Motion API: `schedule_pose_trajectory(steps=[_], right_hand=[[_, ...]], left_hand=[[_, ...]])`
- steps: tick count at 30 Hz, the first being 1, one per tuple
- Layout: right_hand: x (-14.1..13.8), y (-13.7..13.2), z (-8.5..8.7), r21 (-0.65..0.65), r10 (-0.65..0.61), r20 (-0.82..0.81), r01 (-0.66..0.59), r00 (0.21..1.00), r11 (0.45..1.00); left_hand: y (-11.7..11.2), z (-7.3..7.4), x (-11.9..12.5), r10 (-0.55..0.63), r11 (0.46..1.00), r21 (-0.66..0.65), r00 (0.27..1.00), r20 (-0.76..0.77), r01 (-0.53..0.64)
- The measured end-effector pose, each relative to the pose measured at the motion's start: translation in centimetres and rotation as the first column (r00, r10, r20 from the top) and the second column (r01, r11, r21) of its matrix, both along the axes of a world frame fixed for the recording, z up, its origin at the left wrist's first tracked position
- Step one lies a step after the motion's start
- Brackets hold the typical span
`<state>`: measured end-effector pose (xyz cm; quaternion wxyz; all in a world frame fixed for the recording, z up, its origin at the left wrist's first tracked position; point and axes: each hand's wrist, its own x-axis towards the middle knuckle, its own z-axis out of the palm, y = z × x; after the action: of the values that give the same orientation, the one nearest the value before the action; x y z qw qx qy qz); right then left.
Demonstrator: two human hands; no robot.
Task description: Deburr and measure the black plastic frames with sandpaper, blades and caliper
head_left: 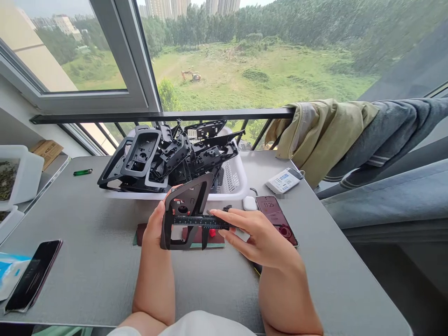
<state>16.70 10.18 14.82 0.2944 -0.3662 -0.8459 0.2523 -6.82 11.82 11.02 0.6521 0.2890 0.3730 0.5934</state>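
Observation:
My left hand (156, 227) grips a black plastic frame part (187, 200) upright over the grey table (98, 266). My right hand (255, 235) pinches a black vernier caliper (201, 221) whose jaws span the part's lower section. Behind them a white basket (233, 179) holds a heap of similar black plastic parts (164, 156). A dark reddish flat case (210, 239) lies on the table under the part.
A phone (276, 219) with a lit screen and a white earbud case (249, 203) lie right of my hands. Another dark phone (33, 275) rests at the left edge. A green lighter (83, 172), a white packet (284, 180), and clothing (325, 135) over the railing are nearby.

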Motion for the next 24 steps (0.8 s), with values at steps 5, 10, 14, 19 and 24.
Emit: schedule_pose_trajectory(steps=[5,10,14,19,24], right_hand=[[-0.1,0.0,-0.2,-0.028,0.003,-0.008,-0.003,1.000,1.000],[-0.7,-0.1,-0.2,-0.107,-0.003,0.021,0.005,1.000,0.994],[-1.2,0.0,-0.2,-0.182,0.047,0.074,-0.033,0.996,0.983],[-2.0,0.3,-0.8,-0.167,0.060,0.142,-0.036,0.988,0.985],[-2.4,0.2,-1.1,-0.148,0.067,0.214,-0.035,0.975,0.988]], left_hand=[[0.1,0.2,0.3,0.043,0.999,-0.020,0.999,-0.002,-0.043],[1.0,1.6,0.5,0.122,0.991,-0.066,0.989,0.078,-0.117],[1.6,2.8,0.3,0.306,0.951,-0.086,0.947,0.099,-0.298],[1.7,2.8,0.0,0.310,0.948,-0.119,0.944,0.114,-0.296],[1.8,2.4,-0.2,0.250,0.968,-0.059,0.962,0.107,-0.245]])
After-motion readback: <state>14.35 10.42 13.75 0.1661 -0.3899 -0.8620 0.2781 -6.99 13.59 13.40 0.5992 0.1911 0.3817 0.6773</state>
